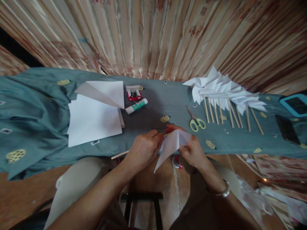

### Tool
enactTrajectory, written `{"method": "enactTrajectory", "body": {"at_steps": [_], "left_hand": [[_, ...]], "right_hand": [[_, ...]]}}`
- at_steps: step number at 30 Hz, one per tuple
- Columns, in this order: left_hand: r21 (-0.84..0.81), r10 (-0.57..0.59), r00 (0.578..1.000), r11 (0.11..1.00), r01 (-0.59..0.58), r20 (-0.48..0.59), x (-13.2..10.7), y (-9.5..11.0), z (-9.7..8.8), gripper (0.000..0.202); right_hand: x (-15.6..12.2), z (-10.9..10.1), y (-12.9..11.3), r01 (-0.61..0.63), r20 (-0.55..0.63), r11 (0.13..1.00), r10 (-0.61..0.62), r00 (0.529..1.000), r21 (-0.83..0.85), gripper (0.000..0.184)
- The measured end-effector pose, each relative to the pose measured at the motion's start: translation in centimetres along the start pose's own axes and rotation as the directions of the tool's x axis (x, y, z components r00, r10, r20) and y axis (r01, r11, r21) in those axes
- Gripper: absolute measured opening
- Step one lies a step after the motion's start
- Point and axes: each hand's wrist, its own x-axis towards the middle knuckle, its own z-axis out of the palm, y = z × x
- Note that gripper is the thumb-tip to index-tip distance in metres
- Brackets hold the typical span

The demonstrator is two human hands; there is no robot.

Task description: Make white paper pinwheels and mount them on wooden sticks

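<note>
My left hand (145, 148) is closed around a thin wooden stick (120, 155), whose free end sticks out to the left past the table's front edge. The stick's other end reaches the white paper pinwheel (170, 145). My right hand (193, 151) grips the pinwheel's folded paper from the right, some of its fingers hidden behind the sheet. One pointed paper blade hangs down between the hands. How stick and paper join is hidden. Scissors (197, 124) with green handles lie just beyond my right hand.
White paper sheets (96, 118) are stacked at the left, a folded one on top. Near them lie a glue stick (136, 106) and a small red box (133, 93) of dark pins. Several pinwheels (223, 91) on sticks overlap at the right, beside a phone (287, 129) and a blue-framed device (296, 105).
</note>
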Motion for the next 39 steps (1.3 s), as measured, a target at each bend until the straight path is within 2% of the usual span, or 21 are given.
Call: {"method": "enactTrajectory", "body": {"at_steps": [5, 12, 17, 21, 26, 33, 39], "left_hand": [[0.004, -0.017, 1.000, 1.000, 0.017, -0.007, 0.1, -0.1, 0.3, 0.021], [-0.041, -0.011, 0.999, 0.999, 0.009, -0.043, 0.4, -0.1, 0.3, 0.025], [-0.073, 0.007, 0.997, 0.997, -0.013, -0.073, 0.8, -0.6, 0.4, 0.030], [-0.065, 0.019, 0.998, 0.998, -0.022, -0.055, 1.0, -0.8, 0.4, 0.032], [0.030, 0.004, 1.000, 1.000, -0.004, 0.015, 0.9, -0.3, -0.1, 0.032], [0.221, 0.033, 0.994, 0.974, -0.056, 0.105, 0.9, 0.8, -0.7, 0.019], [0.262, 0.034, 0.992, 0.963, -0.066, 0.122, 1.0, 1.1, -0.9, 0.018]], "right_hand": [[0.2, 0.0, 0.0, 0.047, 0.030, 0.999, -0.047, 0.998, 0.008, 0.032], [0.3, -0.1, 0.4, 0.015, 0.035, 0.999, -0.017, 0.999, 0.051, 0.028], [0.6, 0.2, 1.0, -0.044, 0.045, 0.994, 0.040, 0.998, 0.100, 0.029], [1.0, 0.6, 1.2, -0.111, 0.015, 0.984, 0.110, 0.994, 0.139, 0.032], [0.9, 0.5, 0.9, -0.167, 0.019, 0.976, 0.166, 0.986, 0.140, 0.030], [0.2, 0.7, 1.0, -0.116, -0.025, 0.988, 0.119, 0.993, 0.101, 0.028], [0.2, 1.0, 1.2, -0.113, -0.035, 0.990, 0.117, 0.993, 0.087, 0.026]]}}
